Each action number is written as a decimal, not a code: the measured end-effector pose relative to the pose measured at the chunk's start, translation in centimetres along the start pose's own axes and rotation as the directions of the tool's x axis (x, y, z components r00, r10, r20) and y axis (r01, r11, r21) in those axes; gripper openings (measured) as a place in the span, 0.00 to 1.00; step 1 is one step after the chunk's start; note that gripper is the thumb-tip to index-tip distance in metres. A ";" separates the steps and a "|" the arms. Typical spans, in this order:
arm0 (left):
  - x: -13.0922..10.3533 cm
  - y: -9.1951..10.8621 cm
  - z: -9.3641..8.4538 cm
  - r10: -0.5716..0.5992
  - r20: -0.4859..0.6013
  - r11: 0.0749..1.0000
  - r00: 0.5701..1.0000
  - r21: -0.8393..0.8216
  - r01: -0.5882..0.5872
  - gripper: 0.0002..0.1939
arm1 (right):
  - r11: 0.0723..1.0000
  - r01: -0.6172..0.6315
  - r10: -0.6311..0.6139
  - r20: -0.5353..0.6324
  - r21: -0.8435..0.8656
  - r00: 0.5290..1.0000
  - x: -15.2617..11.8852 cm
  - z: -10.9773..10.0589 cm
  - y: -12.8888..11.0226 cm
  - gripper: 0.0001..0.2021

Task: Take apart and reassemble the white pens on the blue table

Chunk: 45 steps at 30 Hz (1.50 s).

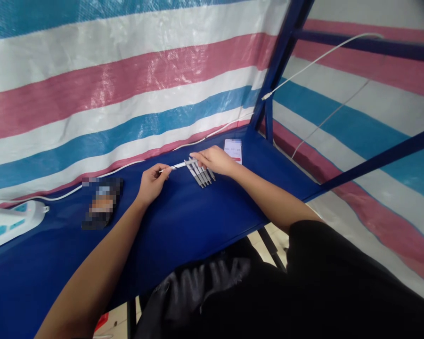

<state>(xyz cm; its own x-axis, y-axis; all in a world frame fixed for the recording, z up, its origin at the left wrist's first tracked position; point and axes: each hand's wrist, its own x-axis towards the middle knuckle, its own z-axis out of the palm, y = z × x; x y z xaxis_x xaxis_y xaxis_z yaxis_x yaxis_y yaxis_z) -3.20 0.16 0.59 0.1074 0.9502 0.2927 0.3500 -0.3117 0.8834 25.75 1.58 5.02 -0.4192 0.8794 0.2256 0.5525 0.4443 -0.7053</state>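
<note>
My left hand (pixel 154 182) is closed, its fingertips pinching one end of a slim white and silver pen (pixel 181 165). The pen stretches sideways between my two hands, just above the blue surface. At its other end is my right hand (pixel 214 159), thumb and fingers closed around the tip, partly hiding it. Under and beside my right fingers, several silver-grey pens (pixel 199 175) lie side by side in a slanted row, their upper ends partly covered.
Behind my right hand lies a phone (pixel 233 149) with a lit screen. A dark, blurred-out packet (pixel 103 203) rests left of my left arm. Farther left is a white power strip (pixel 17 221). A white cable (pixel 92 181) runs along the striped sheet; blue frame bars (pixel 273 61) stand at right.
</note>
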 end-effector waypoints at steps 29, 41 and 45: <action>2.3 2.2 5.7 -0.297 -0.238 0.804 0.925 -0.585 0.107 0.40 | 0.974 -0.033 0.037 0.013 -0.225 0.999 -1.8 3.8 -4.6 0.11; 3.0 0.4 4.9 -0.239 -0.178 0.875 0.955 -0.466 0.132 0.33 | 0.985 -0.108 0.077 -0.216 -0.134 0.973 0.0 -1.3 0.2 0.17; 2.9 0.0 4.9 -0.229 -0.169 0.874 0.959 -0.470 0.126 0.35 | 0.949 -0.153 0.124 -0.122 -0.275 0.985 0.1 -1.6 0.7 0.15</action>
<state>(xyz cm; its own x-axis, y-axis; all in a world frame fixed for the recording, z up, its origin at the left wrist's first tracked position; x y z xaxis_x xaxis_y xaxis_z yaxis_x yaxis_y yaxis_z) 1.65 2.96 -0.33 -0.1344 0.9810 0.1402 -0.1178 -0.1563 0.9807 27.23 2.20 5.60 -0.2569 0.9418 0.2168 0.7865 0.3341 -0.5194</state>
